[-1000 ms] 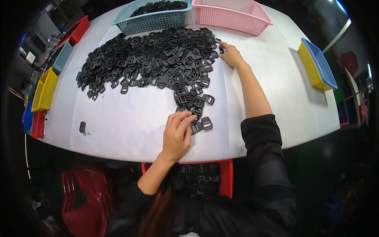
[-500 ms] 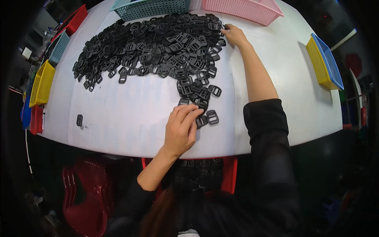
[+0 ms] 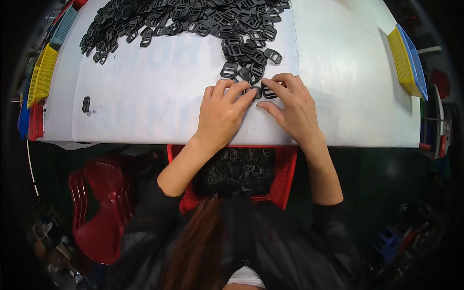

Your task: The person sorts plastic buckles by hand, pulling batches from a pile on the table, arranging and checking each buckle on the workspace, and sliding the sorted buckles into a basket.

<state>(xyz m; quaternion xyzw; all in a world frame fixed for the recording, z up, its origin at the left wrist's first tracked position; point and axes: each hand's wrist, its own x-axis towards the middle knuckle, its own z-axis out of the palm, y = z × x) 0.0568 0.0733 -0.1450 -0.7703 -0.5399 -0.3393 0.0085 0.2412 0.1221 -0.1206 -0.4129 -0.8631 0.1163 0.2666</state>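
Many black plastic buckles (image 3: 227,19) lie heaped on the white table (image 3: 145,106), with a narrow trail running down toward my hands. My left hand (image 3: 220,111) is closed, its bent fingertips and thumb pressed together on a small black buckle (image 3: 257,93) at the trail's lower end; the fingers partly hide it. Close on its right, my right hand (image 3: 294,106) is open, thumb and index finger apart on either side of another buckle (image 3: 268,92), which lies on the table. Whether the fingers touch this buckle is unclear.
Below the table edge, a red basket (image 3: 286,179) holds more black buckles. One dark piece (image 3: 86,104) lies apart at the left. Yellow baskets stand at the left (image 3: 42,75) and right (image 3: 400,60) edges, the right one against a blue basket. A dark red chair (image 3: 99,212) is lower left.
My right hand has come down from the heap's upper right to beside my left hand. The view has tilted down, showing more of the red basket; the teal and pink baskets have left view.
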